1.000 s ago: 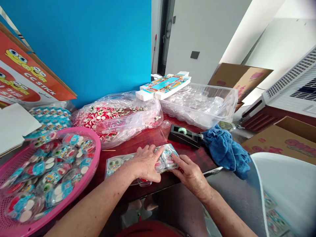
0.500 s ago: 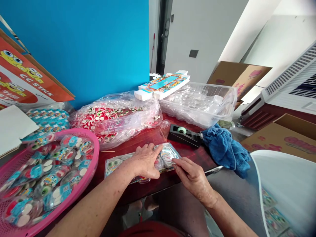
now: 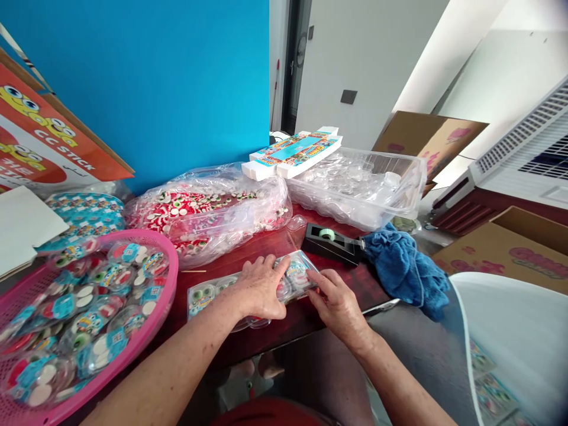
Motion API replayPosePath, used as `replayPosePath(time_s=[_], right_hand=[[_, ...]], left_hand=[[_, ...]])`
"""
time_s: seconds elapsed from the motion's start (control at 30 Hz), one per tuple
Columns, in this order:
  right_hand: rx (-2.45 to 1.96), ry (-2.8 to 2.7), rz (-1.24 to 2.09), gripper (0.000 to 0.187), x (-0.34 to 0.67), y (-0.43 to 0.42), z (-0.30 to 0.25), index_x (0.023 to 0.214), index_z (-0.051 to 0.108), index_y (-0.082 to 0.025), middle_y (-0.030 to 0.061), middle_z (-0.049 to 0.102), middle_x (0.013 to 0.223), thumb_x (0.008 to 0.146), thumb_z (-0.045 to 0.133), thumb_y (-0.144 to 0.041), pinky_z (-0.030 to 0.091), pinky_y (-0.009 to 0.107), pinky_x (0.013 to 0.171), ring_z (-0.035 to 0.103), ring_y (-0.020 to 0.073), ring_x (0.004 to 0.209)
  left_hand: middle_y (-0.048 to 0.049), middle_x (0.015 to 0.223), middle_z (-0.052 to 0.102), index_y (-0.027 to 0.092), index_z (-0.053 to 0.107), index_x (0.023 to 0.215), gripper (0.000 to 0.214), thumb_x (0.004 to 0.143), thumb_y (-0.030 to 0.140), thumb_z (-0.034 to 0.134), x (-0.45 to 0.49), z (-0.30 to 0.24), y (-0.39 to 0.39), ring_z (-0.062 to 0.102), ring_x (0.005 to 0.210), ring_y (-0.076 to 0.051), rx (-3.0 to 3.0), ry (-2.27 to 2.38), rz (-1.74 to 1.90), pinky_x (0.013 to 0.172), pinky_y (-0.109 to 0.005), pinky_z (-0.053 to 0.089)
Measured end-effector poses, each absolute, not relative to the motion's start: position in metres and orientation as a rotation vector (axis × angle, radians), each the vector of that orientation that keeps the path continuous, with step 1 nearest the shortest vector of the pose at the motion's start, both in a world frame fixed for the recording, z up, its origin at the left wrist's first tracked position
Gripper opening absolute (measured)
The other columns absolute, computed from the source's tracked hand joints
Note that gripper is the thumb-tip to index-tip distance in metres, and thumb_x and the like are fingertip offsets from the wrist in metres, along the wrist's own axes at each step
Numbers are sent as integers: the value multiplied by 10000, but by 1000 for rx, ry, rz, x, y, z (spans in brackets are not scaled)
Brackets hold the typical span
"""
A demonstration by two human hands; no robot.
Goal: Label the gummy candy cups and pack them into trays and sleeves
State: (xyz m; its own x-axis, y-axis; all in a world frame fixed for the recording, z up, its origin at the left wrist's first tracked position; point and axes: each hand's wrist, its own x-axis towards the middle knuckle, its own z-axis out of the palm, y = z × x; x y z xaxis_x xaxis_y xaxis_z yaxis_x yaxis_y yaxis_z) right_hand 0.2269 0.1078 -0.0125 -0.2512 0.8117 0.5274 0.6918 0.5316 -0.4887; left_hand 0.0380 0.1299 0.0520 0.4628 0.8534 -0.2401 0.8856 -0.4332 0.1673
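A strip of clear blister packs [image 3: 208,291] with cartoon-eye candies lies on the dark red table [image 3: 266,245] in front of me. My left hand [image 3: 257,288] lies palm down on the middle of the strip, fingers pressed on it. My right hand [image 3: 333,303] grips the strip's right end between thumb and fingers, and that end is tilted up a little. A second clear blister shell [image 3: 252,323] peeks out under my left hand.
A pink basket [image 3: 171,278] of packed blisters stands at the left. Behind are a plastic bag of loose candies [image 3: 208,204], a clear bin [image 3: 361,186], flat printed cartons [image 3: 293,152], a black tape dispenser [image 3: 331,242] and a blue cloth [image 3: 406,269]. Cardboard boxes [image 3: 510,248] stand right.
My right hand has closed in on the strip's right end and lifted it slightly. My left hand has stayed pressed on the strip.
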Motion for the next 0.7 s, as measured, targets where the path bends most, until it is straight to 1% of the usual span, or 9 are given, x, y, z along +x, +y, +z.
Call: replayPosePath(time_s=[0.1, 0.17, 0.23, 0.3, 0.37, 0.43, 0.5, 0.57, 0.7], right_hand=[[-1257, -1922, 295, 321, 222, 112, -12, 1093, 576, -213, 46, 506, 859, 784, 500, -174, 507, 294, 650, 546, 151, 698], [-1250, -1847, 490, 348, 221, 111, -7, 1111, 572, -214, 40, 489, 872, 765, 535, -196, 510, 293, 639, 539, 136, 668], [-1225, -1756, 728, 380, 222, 108, -3, 1133, 564, -208, 40, 472, 906, 754, 572, -234, 511, 274, 586, 535, 113, 623], [-1212, -1674, 877, 357, 221, 105, -1, 1127, 567, -201, 46, 460, 929, 781, 557, -291, 514, 260, 548, 550, 107, 620], [-1236, -1539, 912, 293, 216, 103, -4, 1051, 602, -198, 42, 453, 905, 815, 513, -347, 525, 256, 531, 566, 110, 625], [-1270, -1353, 911, 268, 208, 102, -10, 952, 631, -192, 36, 450, 873, 809, 512, -385, 538, 263, 521, 562, 107, 600], [-1293, -1155, 938, 261, 199, 102, -13, 891, 641, -184, 38, 465, 880, 760, 569, -399, 554, 282, 540, 562, 108, 592], [-1308, -968, 1043, 268, 192, 103, -10, 857, 626, -171, 36, 502, 860, 702, 622, -390, 564, 305, 566, 573, 115, 594], [-1318, -643, 1364, 256, 192, 109, 12, 764, 541, -164, -29, 542, 609, 586, 692, -270, 553, 307, 527, 559, 110, 496]], left_hand=[[-93, 1206, 411, 284, 153, 1364, 930, 536, 391, 563, 36, 51, 134, 427, 1050, -303, 2424, 1536, -182, 839, -455, 380], [-85, 1188, 422, 302, 158, 1356, 915, 539, 388, 562, 35, 51, 135, 435, 1038, -298, 2417, 1543, -187, 826, -439, 382], [-86, 1185, 423, 299, 157, 1355, 909, 544, 381, 560, 35, 50, 136, 437, 1037, -296, 2428, 1539, -171, 821, -431, 380], [-94, 1210, 410, 289, 157, 1357, 911, 545, 380, 559, 35, 49, 135, 433, 1047, -299, 2439, 1537, -155, 827, -437, 376], [-100, 1233, 396, 289, 157, 1359, 923, 538, 390, 567, 35, 48, 135, 424, 1061, -305, 2440, 1538, -160, 834, -451, 374], [-103, 1234, 396, 284, 157, 1361, 954, 518, 410, 587, 36, 47, 135, 423, 1063, -312, 2439, 1532, -178, 835, -466, 377], [-105, 1237, 394, 278, 147, 1365, 999, 498, 454, 610, 36, 47, 135, 417, 1072, -319, 2440, 1519, -178, 847, -480, 373], [-105, 1257, 380, 282, 144, 1364, 1025, 483, 498, 623, 36, 48, 135, 407, 1089, -322, 2434, 1513, -168, 863, -487, 364], [-103, 1255, 384, 293, 165, 1355, 958, 517, 439, 606, 36, 49, 134, 414, 1080, -313, 2424, 1536, -172, 859, -481, 369]])
